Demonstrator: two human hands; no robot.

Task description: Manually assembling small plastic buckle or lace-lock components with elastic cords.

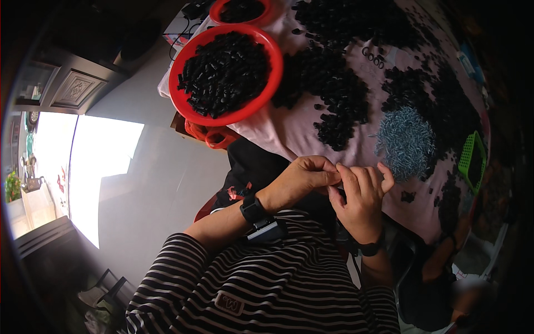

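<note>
My left hand point(312, 172) and my right hand point(360, 192) meet fingertip to fingertip above the near edge of the pink cloth point(268, 123). Both are closed in a pinch, and whatever lies between the fingers is too small or hidden to make out. The right hand's little finger sticks out to the side. Just beyond the hands lies a loose cluster of small black parts point(339, 119). A heap of small blue-grey pieces point(406, 143), slim in shape, rests to the right of them.
A red basin point(177, 83) full of black parts stands at the left, a second red basin point(267, 16) behind it. More black parts point(361, 22) spread across the far side. A green basket point(473, 161) is at the right edge. Another person's arm point(445, 256) shows lower right.
</note>
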